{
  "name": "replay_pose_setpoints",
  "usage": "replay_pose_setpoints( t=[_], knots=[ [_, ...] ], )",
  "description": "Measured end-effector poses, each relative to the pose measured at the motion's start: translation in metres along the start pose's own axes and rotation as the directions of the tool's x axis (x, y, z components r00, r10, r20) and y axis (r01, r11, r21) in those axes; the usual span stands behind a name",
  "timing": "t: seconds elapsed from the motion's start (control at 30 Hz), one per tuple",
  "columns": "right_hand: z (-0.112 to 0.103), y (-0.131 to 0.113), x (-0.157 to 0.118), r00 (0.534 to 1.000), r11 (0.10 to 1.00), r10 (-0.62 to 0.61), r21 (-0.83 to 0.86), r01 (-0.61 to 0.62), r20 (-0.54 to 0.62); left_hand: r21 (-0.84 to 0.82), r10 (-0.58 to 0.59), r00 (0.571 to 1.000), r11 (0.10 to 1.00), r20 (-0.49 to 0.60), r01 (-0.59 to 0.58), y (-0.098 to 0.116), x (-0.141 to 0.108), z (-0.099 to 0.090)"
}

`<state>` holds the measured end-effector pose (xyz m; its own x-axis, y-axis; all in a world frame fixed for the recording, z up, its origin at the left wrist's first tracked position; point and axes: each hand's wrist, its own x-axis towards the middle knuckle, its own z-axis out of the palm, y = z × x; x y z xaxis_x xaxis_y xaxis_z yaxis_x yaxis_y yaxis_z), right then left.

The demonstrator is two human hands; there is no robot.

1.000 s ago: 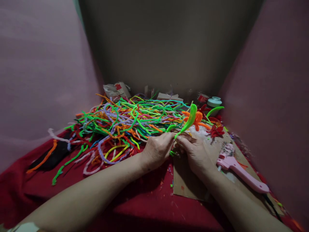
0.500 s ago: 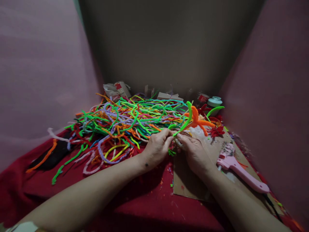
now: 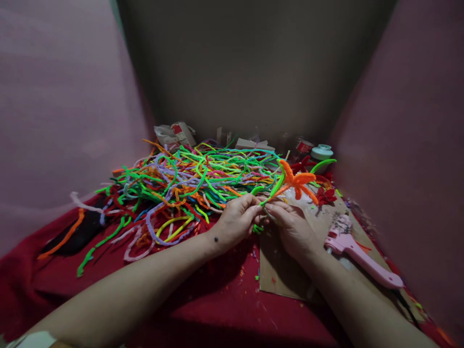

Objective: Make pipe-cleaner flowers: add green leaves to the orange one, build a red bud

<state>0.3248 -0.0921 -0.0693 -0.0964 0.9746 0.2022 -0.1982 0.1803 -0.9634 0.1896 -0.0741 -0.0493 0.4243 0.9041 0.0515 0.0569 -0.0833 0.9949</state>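
An orange pipe-cleaner flower (image 3: pixel 297 181) with a green leaf (image 3: pixel 277 184) on its stem points up and away from me, held between both hands. My left hand (image 3: pixel 237 217) pinches the green stem with thumb and forefinger. Right beside it, my right hand (image 3: pixel 288 222) grips the same stem, its thumb and fingers pressed together. Green ends (image 3: pixel 257 229) stick out below the fingers. Part of the stem is hidden inside the hands. Beyond my left hand spreads a big tangled pile of coloured pipe cleaners (image 3: pixel 195 179).
A pink hot glue gun (image 3: pixel 357 251) lies at right on a cardboard sheet (image 3: pixel 277 270). Red flowers (image 3: pixel 326 195) and a jar with a pale-blue lid (image 3: pixel 322 152) stand behind it. Small boxes (image 3: pixel 183 134) line the back. A red cloth (image 3: pixel 217 299) with scraps covers the table.
The flower has turned in my fingers, so its orange petals now face me more openly and sit slightly lower. Both hands stay in nearly the same place on the stem.
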Motion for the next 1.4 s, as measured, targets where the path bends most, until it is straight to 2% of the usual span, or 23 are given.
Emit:
replay_pose_setpoints(
  t=[0.1,0.17,0.3,0.47,0.63,0.77,0.83,0.9,1.0,1.07,1.13,1.27,1.4],
  knots=[
    [0.001,-0.001,0.000,1.000,1.000,-0.010,-0.008,0.010,-0.022,-0.134,-0.059,0.997,0.989,0.048,0.065,0.000,0.000,0.000],
    [0.001,0.000,0.000,1.000,0.999,0.012,0.046,-0.011,-0.022,-0.231,-0.081,0.992,0.968,0.102,0.102,0.000,0.001,-0.002],
    [0.000,0.003,0.002,0.999,0.993,0.014,0.117,-0.010,-0.038,-0.407,-0.155,0.954,0.878,0.255,0.251,0.001,0.002,-0.008],
    [-0.003,0.008,0.003,0.998,0.996,-0.018,0.089,0.024,-0.060,-0.513,-0.171,0.907,0.777,0.386,0.364,-0.001,0.007,-0.015],
    [-0.001,0.006,0.003,0.999,0.965,0.036,0.262,-0.028,-0.027,-0.574,-0.151,0.878,0.704,0.454,0.418,-0.005,0.009,-0.016],
    [-0.003,0.004,0.003,0.997,0.949,0.080,0.305,-0.076,-0.001,-0.567,-0.142,0.865,0.702,0.480,0.430,-0.005,0.009,-0.016],
    [-0.004,0.006,0.004,0.998,0.956,0.069,0.287,-0.062,-0.011,-0.555,-0.146,0.869,0.717,0.472,0.422,-0.004,0.009,-0.016],
    [-0.006,0.008,0.004,0.998,0.968,0.049,0.247,-0.039,-0.035,-0.515,-0.135,0.891,0.774,0.433,0.368,-0.002,0.008,-0.015],
    [-0.007,0.010,0.004,0.998,0.982,0.013,0.188,-0.001,-0.062,-0.379,-0.089,0.935,0.898,0.343,0.225,0.002,0.007,-0.014],
    [-0.007,0.009,0.003,0.998,0.982,0.010,0.190,0.002,-0.060,-0.330,-0.079,0.945,0.925,0.318,0.189,0.004,0.006,-0.013],
    [-0.007,0.008,0.003,0.998,0.980,0.027,0.198,-0.015,-0.058,-0.369,-0.096,0.939,0.903,0.330,0.222,0.004,0.006,-0.013],
    [-0.006,0.007,0.002,0.996,0.984,0.054,0.175,-0.042,-0.066,-0.507,-0.108,0.908,0.799,0.406,0.322,-0.001,0.008,-0.015],
    [-0.003,0.005,0.004,0.998,0.983,0.052,0.177,-0.044,-0.043,-0.560,-0.110,0.873,0.727,0.476,0.397,-0.004,0.010,-0.018]
  ],
)
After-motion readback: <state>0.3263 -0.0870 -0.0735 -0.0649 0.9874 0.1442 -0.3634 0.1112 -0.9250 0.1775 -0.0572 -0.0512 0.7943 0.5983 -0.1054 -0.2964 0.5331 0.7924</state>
